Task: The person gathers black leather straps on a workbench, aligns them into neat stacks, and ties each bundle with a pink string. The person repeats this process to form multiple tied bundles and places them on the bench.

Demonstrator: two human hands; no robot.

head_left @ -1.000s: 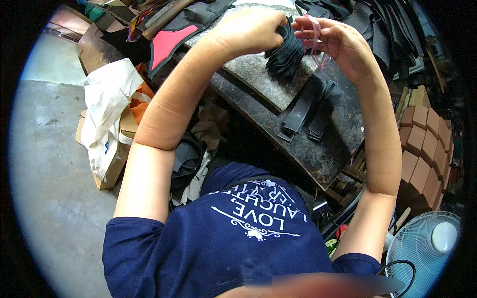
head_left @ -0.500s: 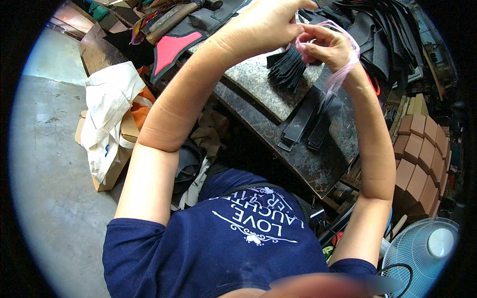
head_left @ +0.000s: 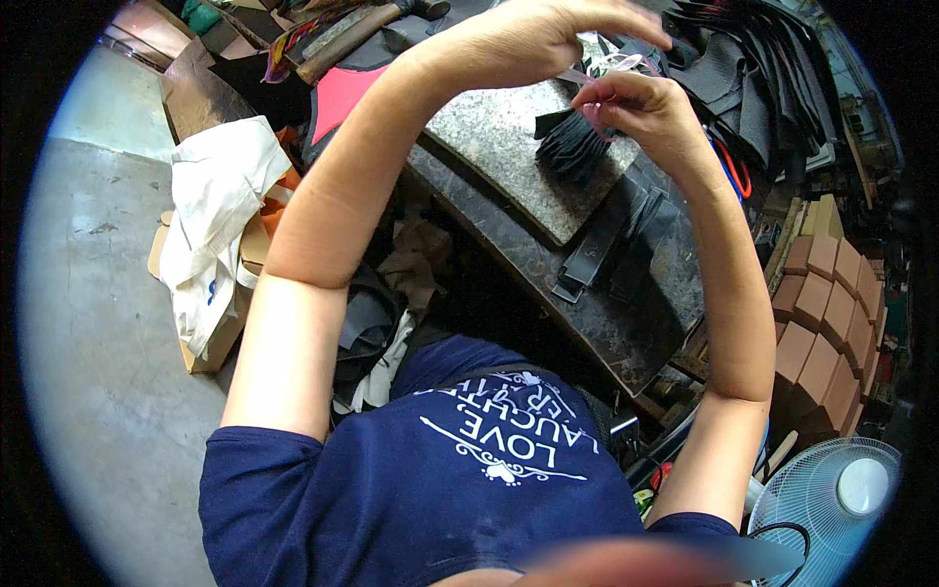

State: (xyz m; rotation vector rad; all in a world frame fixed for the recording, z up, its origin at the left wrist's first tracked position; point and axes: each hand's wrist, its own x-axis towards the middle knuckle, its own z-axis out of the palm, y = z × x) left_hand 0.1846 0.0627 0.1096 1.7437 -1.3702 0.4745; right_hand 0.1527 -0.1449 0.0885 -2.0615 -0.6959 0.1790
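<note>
We see our right hand (head_left: pixel 641 112) closed around a bundle of black strips (head_left: pixel 572 147), which fan out below it over a grey stone slab (head_left: pixel 489 137) on the table (head_left: pixel 626 323). Our left hand (head_left: pixel 548 34) arches just above, fingers curled, pinching a thin pink band (head_left: pixel 616 64) near the bundle's top.

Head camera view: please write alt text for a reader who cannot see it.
Two bare hands, left hand and right hand, hold a bundle of black leather strips and a thin pink band above a grey stone slab on a dark cluttered workbench.
</note>
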